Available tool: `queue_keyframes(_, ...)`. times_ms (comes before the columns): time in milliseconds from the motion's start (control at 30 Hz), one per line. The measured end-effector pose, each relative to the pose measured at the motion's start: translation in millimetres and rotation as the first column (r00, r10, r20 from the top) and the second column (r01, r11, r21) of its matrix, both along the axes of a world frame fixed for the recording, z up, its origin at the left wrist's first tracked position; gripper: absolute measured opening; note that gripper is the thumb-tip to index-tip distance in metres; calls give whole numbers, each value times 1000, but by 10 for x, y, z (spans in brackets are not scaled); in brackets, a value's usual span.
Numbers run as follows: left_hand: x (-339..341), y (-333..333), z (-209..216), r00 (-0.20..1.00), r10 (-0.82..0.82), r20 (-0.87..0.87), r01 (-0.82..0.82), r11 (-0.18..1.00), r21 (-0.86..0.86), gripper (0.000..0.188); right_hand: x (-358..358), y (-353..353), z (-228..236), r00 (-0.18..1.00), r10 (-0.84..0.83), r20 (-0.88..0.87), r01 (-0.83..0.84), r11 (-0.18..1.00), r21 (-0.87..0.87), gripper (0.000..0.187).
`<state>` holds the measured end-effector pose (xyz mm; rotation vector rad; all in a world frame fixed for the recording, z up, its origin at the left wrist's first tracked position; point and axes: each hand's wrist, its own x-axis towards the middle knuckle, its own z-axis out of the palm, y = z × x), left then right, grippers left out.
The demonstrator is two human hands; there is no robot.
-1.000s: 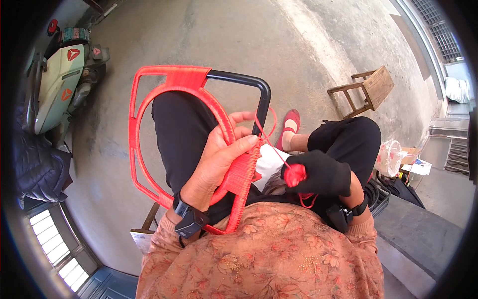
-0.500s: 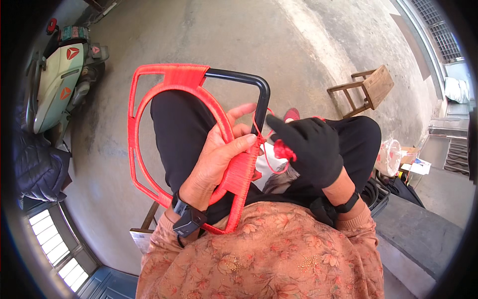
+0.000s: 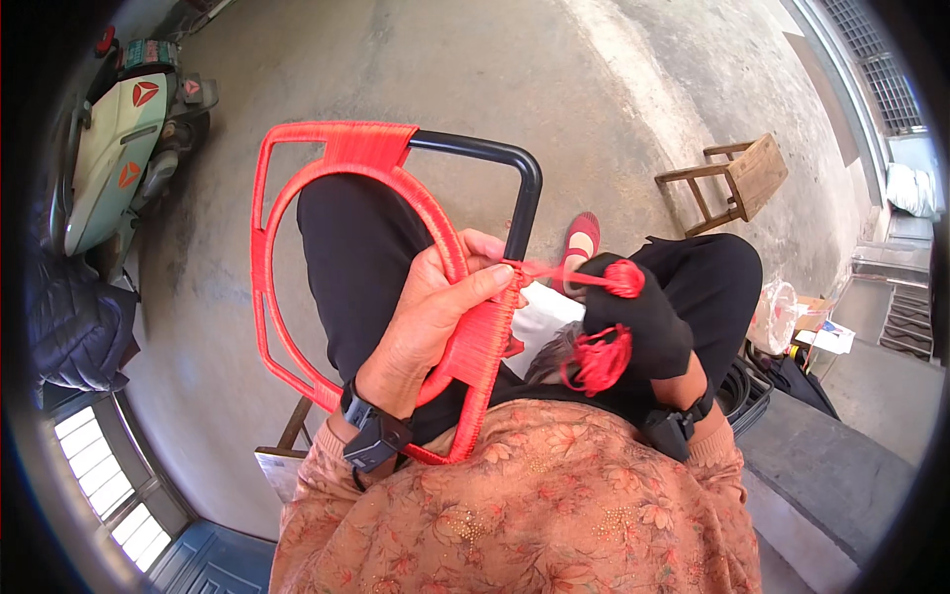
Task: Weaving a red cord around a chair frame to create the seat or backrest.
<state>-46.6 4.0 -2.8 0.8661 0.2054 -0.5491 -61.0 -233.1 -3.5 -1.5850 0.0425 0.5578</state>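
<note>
A metal frame [image 3: 356, 151], a rounded rectangle with a ring inside, leans over my left thigh. Red cord wraps most of it; the bare black tube [image 3: 524, 193] shows at its upper right corner. My bare left hand [image 3: 430, 307] is closed round the wrapped right side, thumb pressed where the winding ends at the black tube. In a black glove, my right hand [image 3: 633, 317] grips a bundle of red cord [image 3: 602, 358], with loops showing above and below the fingers. A strand [image 3: 559, 274] runs taut from the winding's end to the right hand.
A wooden stool [image 3: 737, 178] stands ahead on the right on the concrete floor. A scooter [image 3: 124, 158] is parked at the far left, a dark padded jacket [image 3: 84, 317] below it. Boxes and bags [image 3: 792, 322] lie beside my right knee, near a grey ledge [image 3: 831, 455].
My right hand has moved slightly right and down from the black tube, turning over. The loose cord loop round the tube has been drawn into a tight strand. The left hand keeps its grip.
</note>
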Motion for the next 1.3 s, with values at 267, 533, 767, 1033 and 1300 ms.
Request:
queue_keyframes(267, 3, -12, 7, 999, 18, -27, -18, 1000, -22, 18, -665, -762, 355, 936, -351, -30, 349, 916, 199, 11)
queue_keyframes(533, 31, -7, 9, 993, -57, -107, 56, 998, -14, 18, -642, -705, 358, 925, -380, -17, 357, 852, 384, 8)
queue_keyframes(767, 46, 0, 61, 979, -136, -154, 133, 991, -32, 18, -279, -332, 257, 942, -299, -152, 320, 669, 671, 8)
queue_keyframes(1033, 13, 26, 28, 989, -50, -137, 39, 996, -83, 16, 39, -232, 116, 917, -328, -226, 379, 545, 747, 23)
queue_keyframes(1300, -15, 55, -22, 992, 79, -101, -84, 996, -41, 13, -552, -842, 239, 861, -459, 219, 478, 878, -41, 25)
